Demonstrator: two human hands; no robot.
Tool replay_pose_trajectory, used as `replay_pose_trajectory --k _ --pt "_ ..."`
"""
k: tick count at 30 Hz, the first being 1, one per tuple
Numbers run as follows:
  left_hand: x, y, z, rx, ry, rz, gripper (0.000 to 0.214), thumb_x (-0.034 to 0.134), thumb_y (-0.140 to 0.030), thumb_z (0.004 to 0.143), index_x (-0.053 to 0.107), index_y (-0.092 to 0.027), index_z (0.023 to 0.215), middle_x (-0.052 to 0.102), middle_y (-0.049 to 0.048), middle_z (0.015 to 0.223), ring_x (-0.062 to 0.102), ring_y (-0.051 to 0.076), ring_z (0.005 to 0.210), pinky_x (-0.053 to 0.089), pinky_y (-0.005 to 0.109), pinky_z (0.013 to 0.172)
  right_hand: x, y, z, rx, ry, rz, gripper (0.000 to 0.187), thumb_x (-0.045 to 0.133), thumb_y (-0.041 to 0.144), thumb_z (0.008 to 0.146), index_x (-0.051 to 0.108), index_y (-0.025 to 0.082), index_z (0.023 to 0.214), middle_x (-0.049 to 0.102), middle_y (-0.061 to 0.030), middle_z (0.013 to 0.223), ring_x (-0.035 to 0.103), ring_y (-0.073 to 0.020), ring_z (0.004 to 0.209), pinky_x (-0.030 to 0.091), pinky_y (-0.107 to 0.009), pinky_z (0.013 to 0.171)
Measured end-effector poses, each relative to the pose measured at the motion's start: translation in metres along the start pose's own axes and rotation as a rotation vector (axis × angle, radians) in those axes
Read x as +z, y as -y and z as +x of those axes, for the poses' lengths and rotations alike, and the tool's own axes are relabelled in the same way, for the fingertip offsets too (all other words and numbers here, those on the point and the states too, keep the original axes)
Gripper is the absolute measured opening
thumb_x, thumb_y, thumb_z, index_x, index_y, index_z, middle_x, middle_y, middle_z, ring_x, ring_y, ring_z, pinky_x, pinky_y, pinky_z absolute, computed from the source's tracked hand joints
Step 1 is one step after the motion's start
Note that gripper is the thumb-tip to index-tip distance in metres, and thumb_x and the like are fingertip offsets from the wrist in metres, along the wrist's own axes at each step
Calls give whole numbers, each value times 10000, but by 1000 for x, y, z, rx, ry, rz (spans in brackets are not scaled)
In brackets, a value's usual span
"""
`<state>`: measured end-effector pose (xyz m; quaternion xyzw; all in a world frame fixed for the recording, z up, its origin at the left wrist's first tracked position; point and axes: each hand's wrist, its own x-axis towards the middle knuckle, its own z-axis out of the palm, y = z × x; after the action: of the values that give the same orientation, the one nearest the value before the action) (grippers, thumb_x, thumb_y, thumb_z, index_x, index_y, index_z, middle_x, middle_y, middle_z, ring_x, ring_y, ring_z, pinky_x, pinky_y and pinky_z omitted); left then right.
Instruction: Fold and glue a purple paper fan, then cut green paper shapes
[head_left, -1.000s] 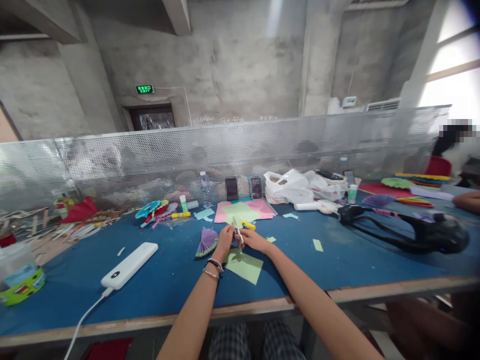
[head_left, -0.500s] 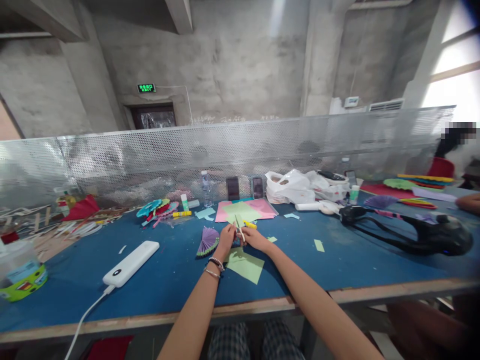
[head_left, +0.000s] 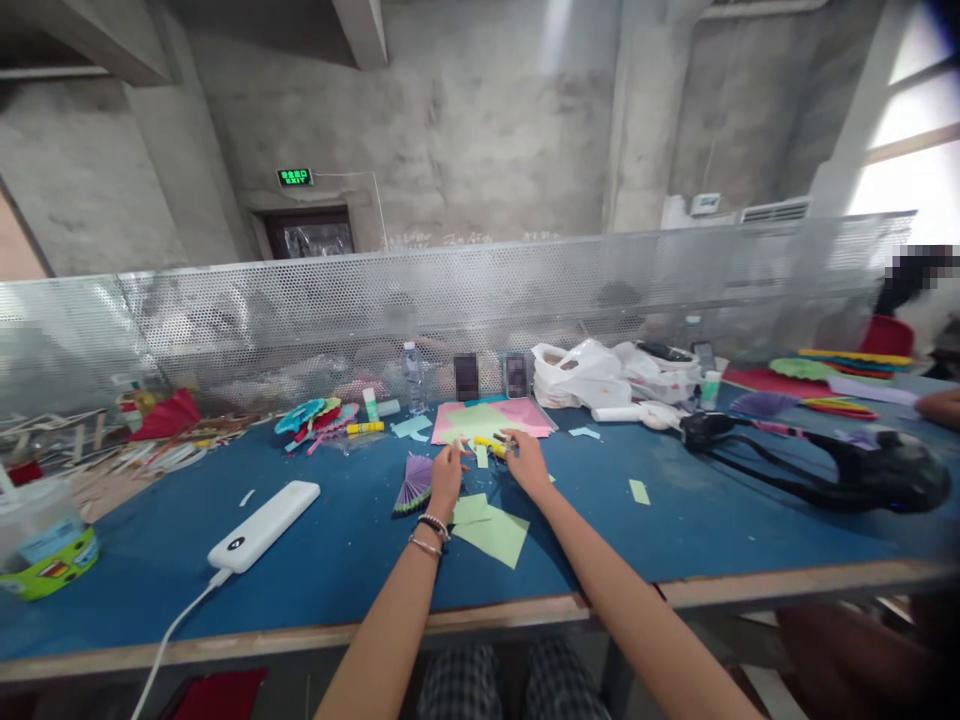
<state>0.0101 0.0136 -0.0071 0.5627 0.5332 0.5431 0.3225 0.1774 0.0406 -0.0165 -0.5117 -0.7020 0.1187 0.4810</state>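
Observation:
My left hand [head_left: 448, 468] is closed, fingertips together around something small and pale that I cannot make out. It is just right of a purple folded paper fan [head_left: 415, 484] with a green edge. My right hand [head_left: 527, 462] has its fingers at the right end of a yellow glue stick [head_left: 489, 446], closed on it as far as I can see. A small light green paper strip [head_left: 481, 457] shows between the hands. Nearer me lie light green paper sheets [head_left: 496, 535], one overlapping another. The scissors cannot be made out clearly.
Behind the hands is a stack of pink and green paper [head_left: 531, 418]. A white power bank [head_left: 264, 527] with a cable lies left. White plastic bags [head_left: 581, 375], a black bag [head_left: 874, 470] and a bottle [head_left: 412, 377] stand around. A perforated metal screen [head_left: 337, 305] closes off the back.
My hands have moved apart; earlier they were together at white-handled scissors. My right hand has gone to the glue stick. The small green strip now shows between them.

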Motion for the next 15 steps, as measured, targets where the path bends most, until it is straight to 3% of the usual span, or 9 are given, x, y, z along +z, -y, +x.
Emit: replay_pose_trajectory --k 8,15 --pt "1 0 2 -28 -68 -19 297 471 -343 884 525 -132 1085 587 64 977 587 138 784 513 315 681 6 -7 -4 37 -49 -81 297 496 328 871 523 155 1111 556 -72 1093 559 -174 946 471 -390 820" --pt "9 0 -2 -54 93 -8 289 483 -334 879 532 -127 1074 588 62 973 589 139 786 514 314 678 8 -1 2 -83 66 -34 245 481 326 881 562 146 1025 590 -56 1009 581 -138 855 496 -338 760"
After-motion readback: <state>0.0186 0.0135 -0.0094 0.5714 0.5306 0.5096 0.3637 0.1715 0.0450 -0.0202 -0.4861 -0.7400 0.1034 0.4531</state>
